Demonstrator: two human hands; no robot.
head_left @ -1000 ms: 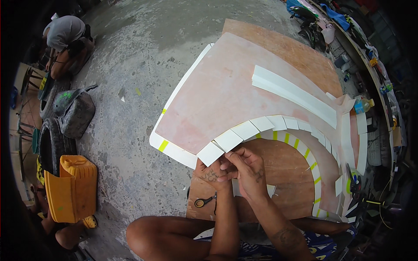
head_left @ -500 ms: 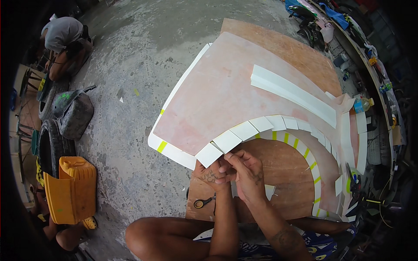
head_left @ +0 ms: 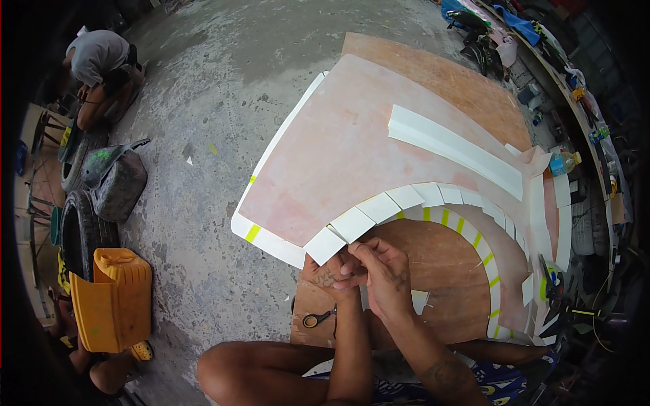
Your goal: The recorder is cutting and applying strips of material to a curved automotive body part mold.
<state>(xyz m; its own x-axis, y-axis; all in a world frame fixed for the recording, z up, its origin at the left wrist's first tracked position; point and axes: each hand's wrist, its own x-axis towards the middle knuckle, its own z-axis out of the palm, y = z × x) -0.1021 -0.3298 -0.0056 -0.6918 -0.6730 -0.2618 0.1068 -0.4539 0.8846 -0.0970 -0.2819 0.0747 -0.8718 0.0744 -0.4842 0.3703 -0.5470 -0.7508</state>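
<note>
A large pinkish fender-shaped panel (head_left: 305, 142) lies before me, its curved arch edged with a row of white card pieces (head_left: 382, 206). At the near-left end of that row, my left hand (head_left: 332, 274) is closed at the lower edge of a white card piece (head_left: 324, 243), its fingertips partly hidden beneath it. Pressed close beside it, my right hand (head_left: 384, 264) pinches at the corner where this piece meets its neighbour. The fingers of both hands nearly touch. Scissors (head_left: 318, 319) with a ringed handle lie to the left of my forearms.
Under the panel is a brown wooden board (head_left: 433, 271). A white strip with yellow tape marks (head_left: 493, 279) curves along the arch. To the left stand a cut yellow plastic container (head_left: 112, 304), tyres (head_left: 81, 230) and a crouching person (head_left: 101, 64). A bottle (head_left: 563, 162) stands right.
The view has shifted slightly, and the panel sits a little lower in it. Both hands stay at the same card piece, with barely any finger movement. The crouching person has shifted slightly.
</note>
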